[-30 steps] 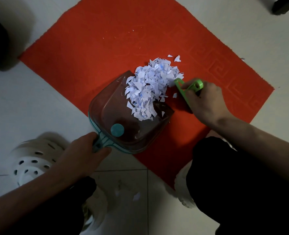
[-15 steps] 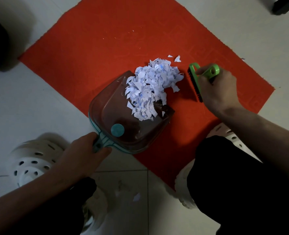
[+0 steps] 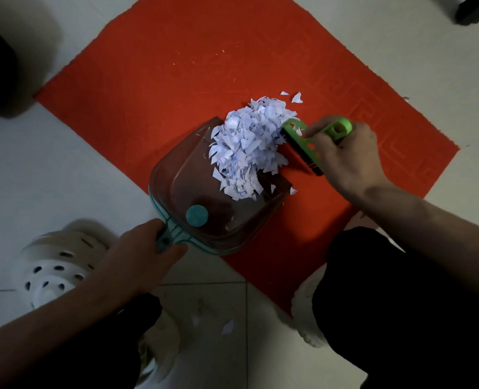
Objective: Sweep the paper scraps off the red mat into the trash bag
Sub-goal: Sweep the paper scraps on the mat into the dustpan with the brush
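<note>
The right hand (image 3: 350, 155), centre right of the frame, has its fingers curled tight round the handle of a bright green plastic hand brush (image 3: 298, 134). The brush's dark bristles press into the right flank of the heap of white paper scraps (image 3: 246, 147). The left hand (image 3: 137, 262), lower left of centre, grips the teal handle (image 3: 166, 238) of a translucent brown plastic dustpan (image 3: 202, 189). The pan's lip lies on the flat red felt mat (image 3: 148, 94) at mid-frame. The heap straddles that lip, partly in the pan and partly on the mat beyond.

The heap is tall and loose, so a brisk stroke could flick pieces over the pan's side wall or past its right corner, where a stray scrap (image 3: 293, 190) already lies outside. If the left hand lets the lip lift, scraps would likely slide underneath.

Two loose scraps (image 3: 296, 97) just above the heap sit outside the brush's line and could be missed. So could one scrap (image 3: 228, 327) on the pale tiled floor (image 3: 64, 169) at lower centre. No trash bag can be made out, and tilting so full a pan while carrying it risks a spill.
</note>
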Available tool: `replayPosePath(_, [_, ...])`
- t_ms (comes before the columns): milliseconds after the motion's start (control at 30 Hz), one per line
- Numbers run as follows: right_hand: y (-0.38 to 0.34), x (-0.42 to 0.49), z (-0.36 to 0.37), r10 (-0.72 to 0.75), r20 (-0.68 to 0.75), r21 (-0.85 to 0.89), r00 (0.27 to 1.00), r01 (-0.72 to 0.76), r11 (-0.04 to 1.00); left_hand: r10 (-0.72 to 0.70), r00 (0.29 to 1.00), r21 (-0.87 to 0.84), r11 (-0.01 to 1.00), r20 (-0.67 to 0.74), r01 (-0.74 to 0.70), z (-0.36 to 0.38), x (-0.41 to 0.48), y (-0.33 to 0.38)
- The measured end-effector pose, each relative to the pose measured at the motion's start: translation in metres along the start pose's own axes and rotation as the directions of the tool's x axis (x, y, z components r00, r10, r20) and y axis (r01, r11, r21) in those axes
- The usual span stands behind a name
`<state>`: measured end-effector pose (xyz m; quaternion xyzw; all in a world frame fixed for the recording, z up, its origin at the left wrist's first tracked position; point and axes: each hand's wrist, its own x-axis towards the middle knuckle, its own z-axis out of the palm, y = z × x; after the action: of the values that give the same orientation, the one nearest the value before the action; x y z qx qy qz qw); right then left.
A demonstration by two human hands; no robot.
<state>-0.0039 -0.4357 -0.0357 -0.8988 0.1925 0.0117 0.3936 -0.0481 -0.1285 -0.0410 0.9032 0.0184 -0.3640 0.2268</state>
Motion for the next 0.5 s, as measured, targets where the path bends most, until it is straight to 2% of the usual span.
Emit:
replayPosePath(133, [0.001,0.018,-0.008,0.010,-0.098,-0.021,0.995,-0.012,1.000,0.003,1.000,0.003,1.000,-0.014,-0.003,0.000,0.000,0.000])
replayPosePath(233, [0.002,0.033,-0.007,-0.022,-0.114,-0.080,0.993,0.013,0.997,0.010,1.000,0.005,1.000,-0.015,-0.010,0.000,0.000,0.000])
replayPosePath(367, [0.008,0.054,0.006,-0.070,-0.057,-0.183,0.996,0.059,0.981,0.008,1.000,0.000,1.000,-0.025,-0.008,0.001,0.000,0.001])
replayPosePath(500, [0.011,0.057,0.012,-0.050,0.041,-0.200,0.998,0.057,0.978,0.005,1.000,-0.019,1.000,-0.023,-0.006,0.001,0.000,0.000])
